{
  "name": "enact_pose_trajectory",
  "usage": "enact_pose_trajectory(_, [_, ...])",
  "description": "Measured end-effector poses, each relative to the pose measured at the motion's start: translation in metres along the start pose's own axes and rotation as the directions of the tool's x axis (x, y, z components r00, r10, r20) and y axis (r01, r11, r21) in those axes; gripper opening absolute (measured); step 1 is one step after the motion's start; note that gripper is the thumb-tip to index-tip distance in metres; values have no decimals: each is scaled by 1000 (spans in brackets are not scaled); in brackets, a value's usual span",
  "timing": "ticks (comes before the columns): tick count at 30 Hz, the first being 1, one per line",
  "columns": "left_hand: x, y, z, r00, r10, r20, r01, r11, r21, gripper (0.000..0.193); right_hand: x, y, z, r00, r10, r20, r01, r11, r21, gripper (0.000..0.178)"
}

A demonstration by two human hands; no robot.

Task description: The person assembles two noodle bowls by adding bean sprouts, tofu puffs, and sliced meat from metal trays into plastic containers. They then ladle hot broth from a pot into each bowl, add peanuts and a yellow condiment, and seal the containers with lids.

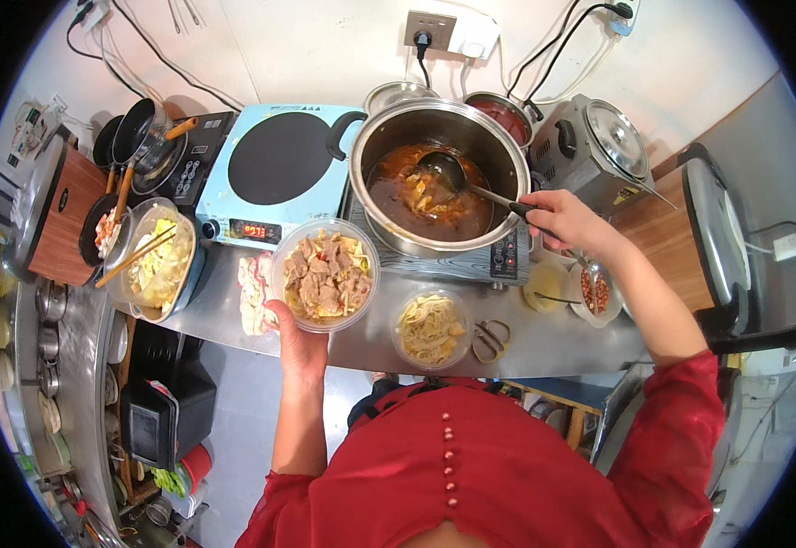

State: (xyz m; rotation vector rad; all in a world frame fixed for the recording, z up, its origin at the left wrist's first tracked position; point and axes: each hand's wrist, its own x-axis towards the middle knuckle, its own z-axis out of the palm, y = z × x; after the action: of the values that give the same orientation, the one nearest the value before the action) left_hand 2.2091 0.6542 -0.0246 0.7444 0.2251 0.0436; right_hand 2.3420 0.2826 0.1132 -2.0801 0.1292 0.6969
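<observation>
My left hand [299, 345] grips a clear round plastic bowl [281, 290] near the counter's front edge. Sliced meat [325, 279] lies on top in it, with pale yellowish food beneath. My right hand [570, 222] is closed around the dark handle of a ladle [494, 194]. The ladle's bowl dips into reddish-brown broth [434, 215] inside a large steel pot [361, 169]. Orange bits float on the broth. In front of the pot stands a second clear bowl [430, 329] of pale noodle-like strands, beside a pair of scissors [491, 341].
A blue induction cooker [234, 205] stands left of the pot, with a food tub [156, 247] and chopsticks [142, 256] further left. Right are a bowl of peanuts [596, 290], a yellowish container [549, 285] and a steel lidded appliance [567, 178]. A folded cloth-like item [256, 292] lies by my left hand.
</observation>
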Motion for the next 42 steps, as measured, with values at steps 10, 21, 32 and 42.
enact_pose_trajectory(10, [7,-5,8,998,48,-49,-46,998,37,101,2,-3,-4,999,49,19,-51,989,138,42])
enact_pose_trajectory(21, [9,-6,14,996,46,-78,-42,998,47,100,10,8,-1,1000,-11,11,11,1000,28,40])
enact_pose_trajectory(32, [14,-13,10,998,21,-53,-23,999,-35,95,-23,-4,-8,985,6,173,-99,838,537,31])
enact_pose_trajectory(42, [18,-18,9,995,40,-88,-44,998,-48,90,-88,-70,7,980,-32,196,-66,879,472,36])
